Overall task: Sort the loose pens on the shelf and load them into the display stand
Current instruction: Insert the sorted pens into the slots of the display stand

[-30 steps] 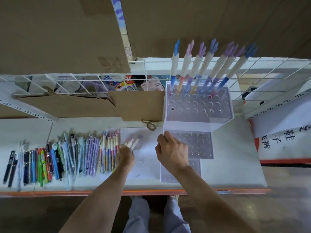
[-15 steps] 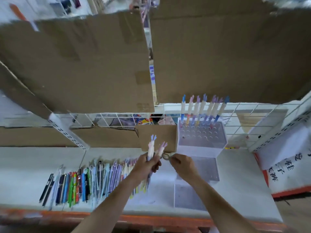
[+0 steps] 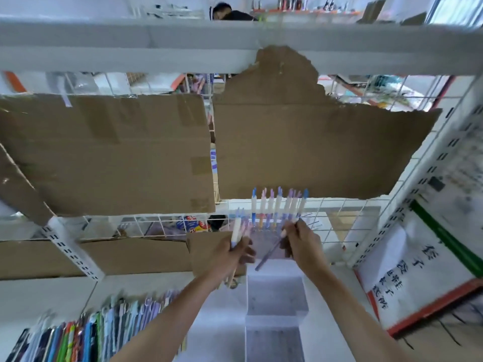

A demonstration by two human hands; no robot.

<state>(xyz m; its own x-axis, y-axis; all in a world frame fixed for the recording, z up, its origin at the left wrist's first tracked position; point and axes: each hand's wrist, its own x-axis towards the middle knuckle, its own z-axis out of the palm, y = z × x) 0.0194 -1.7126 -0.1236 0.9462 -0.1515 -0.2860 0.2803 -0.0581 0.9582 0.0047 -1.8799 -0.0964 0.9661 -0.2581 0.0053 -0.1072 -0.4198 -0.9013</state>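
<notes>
Seen from the head camera, a small bunch of pastel pens (image 3: 236, 231), lying on the shelf a second ago, is now gripped upright in the left hand (image 3: 231, 254) at centre frame, fingers curled round the barrels. One single pen (image 3: 271, 250) has been drawn off and is pinched slantwise in the right hand (image 3: 300, 241), its tip low and left of the fingers. Loading appears imminent: the tiered display stand (image 3: 274, 296) sits just below, its back row of pens (image 3: 277, 207) already filled. Loose pens (image 3: 86, 333) are left at lower left.

both forearms bare, no sleeves or jewellery visible.
</notes>
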